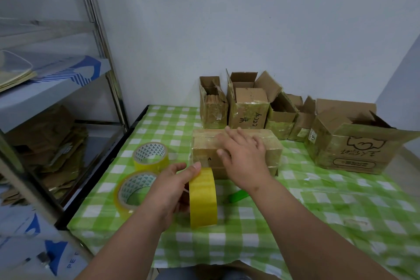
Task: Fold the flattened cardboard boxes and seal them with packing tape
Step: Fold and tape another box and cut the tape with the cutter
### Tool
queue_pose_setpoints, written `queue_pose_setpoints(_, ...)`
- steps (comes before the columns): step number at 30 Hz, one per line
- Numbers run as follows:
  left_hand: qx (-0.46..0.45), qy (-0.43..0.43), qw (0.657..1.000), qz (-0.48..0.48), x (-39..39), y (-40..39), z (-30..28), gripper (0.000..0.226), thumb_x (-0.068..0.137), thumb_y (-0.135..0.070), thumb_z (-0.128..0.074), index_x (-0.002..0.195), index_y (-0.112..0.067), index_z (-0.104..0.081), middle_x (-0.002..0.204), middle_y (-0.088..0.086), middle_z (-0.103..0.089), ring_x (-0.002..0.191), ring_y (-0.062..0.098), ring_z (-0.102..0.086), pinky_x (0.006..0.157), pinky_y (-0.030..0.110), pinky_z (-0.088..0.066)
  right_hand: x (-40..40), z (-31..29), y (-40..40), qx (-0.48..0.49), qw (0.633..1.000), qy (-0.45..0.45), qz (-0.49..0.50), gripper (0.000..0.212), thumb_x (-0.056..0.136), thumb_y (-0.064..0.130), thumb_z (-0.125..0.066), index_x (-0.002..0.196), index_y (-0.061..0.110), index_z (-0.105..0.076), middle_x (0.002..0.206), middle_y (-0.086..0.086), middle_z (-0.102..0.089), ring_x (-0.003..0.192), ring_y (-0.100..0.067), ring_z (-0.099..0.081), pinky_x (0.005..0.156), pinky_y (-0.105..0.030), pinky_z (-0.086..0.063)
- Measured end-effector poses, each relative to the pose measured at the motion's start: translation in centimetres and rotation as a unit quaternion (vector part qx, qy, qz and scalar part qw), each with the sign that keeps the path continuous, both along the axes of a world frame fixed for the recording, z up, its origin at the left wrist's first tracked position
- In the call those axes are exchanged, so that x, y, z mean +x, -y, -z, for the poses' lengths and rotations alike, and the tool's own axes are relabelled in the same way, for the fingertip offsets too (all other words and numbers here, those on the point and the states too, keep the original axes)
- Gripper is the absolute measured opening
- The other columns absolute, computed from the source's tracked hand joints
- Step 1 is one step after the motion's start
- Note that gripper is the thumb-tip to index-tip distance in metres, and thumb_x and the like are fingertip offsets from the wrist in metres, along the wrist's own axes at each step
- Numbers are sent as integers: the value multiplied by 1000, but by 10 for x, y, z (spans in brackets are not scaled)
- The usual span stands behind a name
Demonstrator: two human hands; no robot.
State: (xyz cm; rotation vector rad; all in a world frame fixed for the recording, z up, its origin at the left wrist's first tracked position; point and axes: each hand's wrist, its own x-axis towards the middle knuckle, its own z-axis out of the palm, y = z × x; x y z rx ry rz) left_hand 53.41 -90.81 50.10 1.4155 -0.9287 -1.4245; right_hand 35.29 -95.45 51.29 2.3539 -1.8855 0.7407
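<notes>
- Left hand (169, 191): fingers curled round an upright roll of yellow packing tape (203, 198), thumb lying over the top of the roll; the roll stands on edge, its lower rim at the bench surface.
- Right hand (244, 157): fingers (229, 135) straight and spread, palm down, pressing on the top and near face of a closed brown cardboard box (236, 152) wrapped in clear tape (a small letter "A" shows on its near face, just left of the thumb).
- The taped box lies directly beyond the held roll, touching or nearly touching it; which cannot be told.
- Left of the left hand: two further yellow tape rolls lying flat, one (151, 155) farther off, one (134, 190) partly hidden by the wrist.
- Below the right wrist: a green plastic object (237, 196), blurred, lying on the bench.
- Bench (318, 223): covered with a green-and-white checked cloth.
- Beyond the right fingers: a row of open brown cardboard boxes (247, 107) against the white wall; to their right, a larger open box (350, 145) with a printed drawing.
- Far left of both hands: a metal shelving rack (106, 52) holding flattened cardboard (59, 150) on a lower shelf.
</notes>
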Motion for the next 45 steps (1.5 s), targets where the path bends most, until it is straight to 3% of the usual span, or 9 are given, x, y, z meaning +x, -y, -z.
queue_pose_setpoints(4,6,-21,1000,-15,-5,-3,0,41,76,-48,-78,103,-18,-70,89,5,-77,83,30,-74,66,42,-59,-19,15,-34,-111,990,82,41,38,86,11,-63,121,24,-66,130,2,-58,126,-26,-47,102,-43,-24)
queue_pose_setpoints(7,7,-28,999,-21,-6,-5,-1,38,77,-47,-78,101,-19,-70,88,4,-77,83,28,-74,63,40,-58,-27,29,-55,-132,987,72,53,43,68,0,-62,105,20,-70,114,1,-55,110,-24,-48,90,-36,-24)
queue_pose_setpoints(13,-7,-33,999,-16,-5,-8,-1,32,79,-47,-77,97,-21,-70,86,2,-77,82,27,-74,62,39,-57,-33,40,-69,-152,986,33,56,44,62,11,-59,103,21,-71,115,-2,-50,105,-26,-43,88,-37,-25)
queue_pose_setpoints(19,-13,-31,999,-7,-3,-10,0,24,77,-49,-77,79,-27,-68,80,-1,-75,80,25,-71,66,39,-55,-42,56,-70,68,996,-58,19,42,81,30,-54,121,36,-64,119,13,-54,114,-16,-46,97,-42,-24)
queue_pose_setpoints(27,-22,-38,999,-9,-5,-19,-4,38,73,-48,-79,97,-21,-69,83,2,-76,75,25,-74,63,39,-58,-42,53,-66,96,994,-35,34,23,103,34,-36,114,35,-56,106,13,-54,106,-14,-50,94,-34,-21)
queue_pose_setpoints(30,-23,-39,999,-6,-6,-23,-6,54,57,-55,-80,99,-22,-70,85,2,-77,77,25,-74,69,45,-61,-42,37,-70,64,997,53,9,16,104,36,-36,99,31,-49,78,12,-53,73,-17,-53,71,-34,-39)
queue_pose_setpoints(32,-22,-42,999,-12,-7,-23,-6,60,52,-57,-80,100,-23,-71,87,2,-77,81,26,-74,75,48,-60,-37,21,-71,46,995,90,-22,15,103,37,-40,100,31,-53,74,12,-53,67,-14,-53,58,-34,-40)
queue_pose_setpoints(38,-48,-26,998,-10,-6,-27,-5,65,49,-64,-79,102,-28,-72,94,-1,-76,81,18,-73,70,36,-55,-15,-20,-57,79,987,128,-64,29,101,33,-49,125,33,-65,114,9,-69,105,-15,-60,93,-36,-49)
queue_pose_setpoints(45,-70,-23,997,20,-3,-33,4,69,51,-70,-82,113,-43,-66,114,1,-69,98,20,-70,85,43,-57,-2,-40,-39,152,984,21,-90,34,100,26,-45,128,33,-62,124,4,-63,117,-18,-55,105,-40,-39)
